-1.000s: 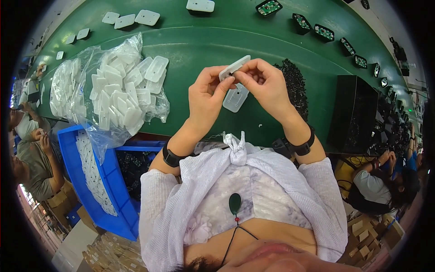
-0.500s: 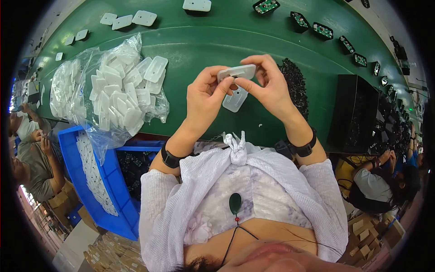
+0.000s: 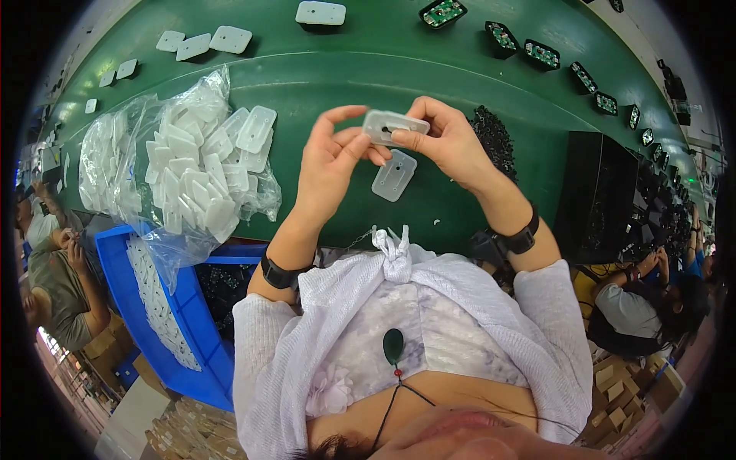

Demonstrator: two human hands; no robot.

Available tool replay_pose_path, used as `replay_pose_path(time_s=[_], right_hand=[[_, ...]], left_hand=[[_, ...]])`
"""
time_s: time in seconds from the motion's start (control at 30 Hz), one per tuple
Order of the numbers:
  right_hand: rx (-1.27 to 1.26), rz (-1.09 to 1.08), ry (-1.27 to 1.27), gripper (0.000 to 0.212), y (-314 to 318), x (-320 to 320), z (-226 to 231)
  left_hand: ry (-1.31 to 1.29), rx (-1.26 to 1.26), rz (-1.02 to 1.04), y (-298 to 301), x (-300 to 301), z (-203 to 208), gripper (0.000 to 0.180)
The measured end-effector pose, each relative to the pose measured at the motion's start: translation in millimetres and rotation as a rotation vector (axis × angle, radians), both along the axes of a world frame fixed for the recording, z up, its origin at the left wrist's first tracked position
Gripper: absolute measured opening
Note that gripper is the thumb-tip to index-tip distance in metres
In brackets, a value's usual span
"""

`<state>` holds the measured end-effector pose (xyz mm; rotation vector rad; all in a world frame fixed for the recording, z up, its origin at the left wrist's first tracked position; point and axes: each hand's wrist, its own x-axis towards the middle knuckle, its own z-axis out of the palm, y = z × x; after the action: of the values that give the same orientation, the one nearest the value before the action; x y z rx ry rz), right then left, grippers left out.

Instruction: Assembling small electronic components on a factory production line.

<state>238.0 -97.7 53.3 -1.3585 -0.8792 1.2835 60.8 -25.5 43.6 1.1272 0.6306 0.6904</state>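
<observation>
A whitish translucent plastic cover plate, rounded at the corners and with a dark spot near its middle, is up above the green table. My right hand pinches its right end, thumb across the face. My left hand is at the plate's left end, index finger and thumb apart, other fingertips just below its edge; any contact there is hard to make out. Beneath the hands a second such plate lies on the table. Right of my right hand is a heap of small black parts.
Left, a clear plastic bag spills many loose white plates. A blue bin with white parts stands below it. At right is a black box. Along the far side sit black housings with green circuit boards and white-covered units.
The held plate has turned so its face shows more. My left hand has shifted left, its index finger and thumb spreading; the right hand still grips the plate.
</observation>
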Motion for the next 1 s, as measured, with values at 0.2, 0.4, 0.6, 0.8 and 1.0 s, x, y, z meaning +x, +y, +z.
replay_pose_path(time_s=[0.2,0.4,0.6,0.8,1.0], right_hand=[[0.468,-0.173,-1.383,0.023,65.1,72.0,7.8],[0.504,-0.028,-1.734,0.050,123.2,135.3,-33.8],[0.442,0.132,-1.720,0.047,138.3,121.1,-20.0],[0.117,0.370,-1.055,0.037,87.0,70.2,7.4],[0.325,0.227,-1.197,0.036,63.3,66.2,0.0]], left_hand=[[0.327,0.131,0.151,54.1,-2.1,-28.8,0.013],[0.702,0.967,0.321,68.1,7.6,-38.3,0.009],[0.807,1.059,0.335,50.2,5.8,-32.1,0.035],[0.762,1.168,0.168,32.2,-9.1,-36.4,0.048],[0.652,1.204,0.151,38.1,-8.7,-39.9,0.050]])
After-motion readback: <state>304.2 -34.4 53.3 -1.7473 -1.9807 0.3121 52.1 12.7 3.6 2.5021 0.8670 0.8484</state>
